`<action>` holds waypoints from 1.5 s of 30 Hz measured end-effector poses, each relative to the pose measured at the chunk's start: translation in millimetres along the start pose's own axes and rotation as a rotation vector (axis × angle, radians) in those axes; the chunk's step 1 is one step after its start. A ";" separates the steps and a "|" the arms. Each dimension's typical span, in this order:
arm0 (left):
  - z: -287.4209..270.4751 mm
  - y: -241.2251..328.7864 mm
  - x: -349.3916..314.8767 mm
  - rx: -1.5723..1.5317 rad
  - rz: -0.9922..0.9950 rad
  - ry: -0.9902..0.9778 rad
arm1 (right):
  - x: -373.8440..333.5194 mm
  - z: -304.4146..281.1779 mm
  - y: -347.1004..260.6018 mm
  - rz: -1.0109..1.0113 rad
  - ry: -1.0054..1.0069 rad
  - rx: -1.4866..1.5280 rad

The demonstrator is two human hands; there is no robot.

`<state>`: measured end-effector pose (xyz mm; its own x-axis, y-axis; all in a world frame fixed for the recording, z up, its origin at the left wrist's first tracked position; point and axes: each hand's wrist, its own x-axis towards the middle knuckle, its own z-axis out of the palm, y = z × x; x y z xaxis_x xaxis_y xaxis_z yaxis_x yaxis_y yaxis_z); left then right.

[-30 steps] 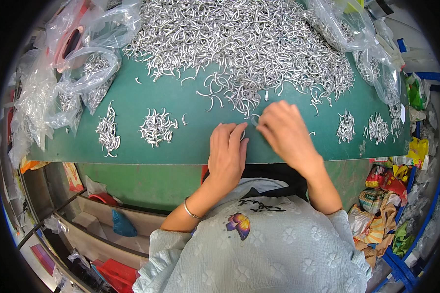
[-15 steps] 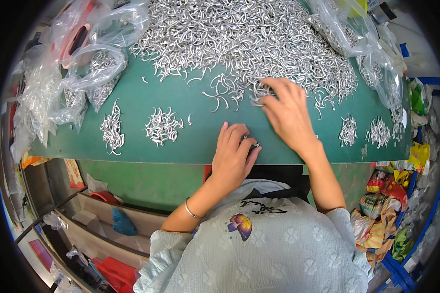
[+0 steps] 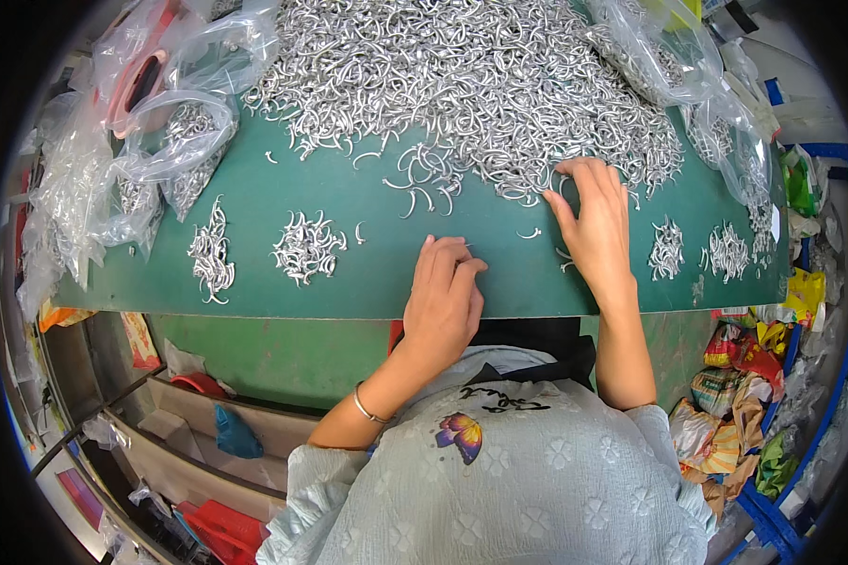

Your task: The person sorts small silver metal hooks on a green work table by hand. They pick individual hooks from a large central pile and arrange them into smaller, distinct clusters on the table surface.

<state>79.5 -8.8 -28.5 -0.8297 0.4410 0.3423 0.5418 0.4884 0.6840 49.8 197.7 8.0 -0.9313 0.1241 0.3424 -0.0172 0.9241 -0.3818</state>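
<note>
A wide heap of small curved silvery metal pieces (image 3: 424,80) covers the far half of the green table (image 3: 367,292). My right hand (image 3: 594,221) reaches the heap's near edge, thumb and forefinger apart beside a few pieces. Its other fingers are bent and partly hidden. Near the table's front edge, my left hand (image 3: 443,297) is closed palm down around metal pieces; a small silvery tip shows by the fingers, and the rest is hidden. Between the hands lies a single curved piece (image 3: 530,234), with another partly showing beside my right wrist.
Small piles of the same pieces stand at left, one narrow (image 3: 211,254) and one rounder (image 3: 306,248), and at right, one pile (image 3: 667,250) beside another (image 3: 727,252). Clear plastic bags (image 3: 193,141) with pieces lie at the left; another bag (image 3: 655,66) lies far right.
My right hand has moved right along the heap's edge, and its fingers have parted from the pieces they were at. My left hand's fingers have closed more, covering the pieces that showed there.
</note>
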 end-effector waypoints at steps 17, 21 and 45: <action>5.0 1.0 -0.3 0.009 -0.032 0.058 | -12.8 -11.4 -1.4 -0.013 -0.018 0.056; 3.2 9.0 0.9 -0.066 -0.150 0.044 | -28.7 0.3 -32.2 -0.137 -0.286 0.321; -5.6 10.6 7.8 0.142 0.042 -0.146 | -7.3 -2.5 -1.1 -0.098 -0.088 0.209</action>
<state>78.0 -4.5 -15.0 -0.7833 0.5628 0.2641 0.5973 0.5638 0.5704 57.5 196.7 8.0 -0.9493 -0.0026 0.3144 -0.1755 0.8340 -0.5231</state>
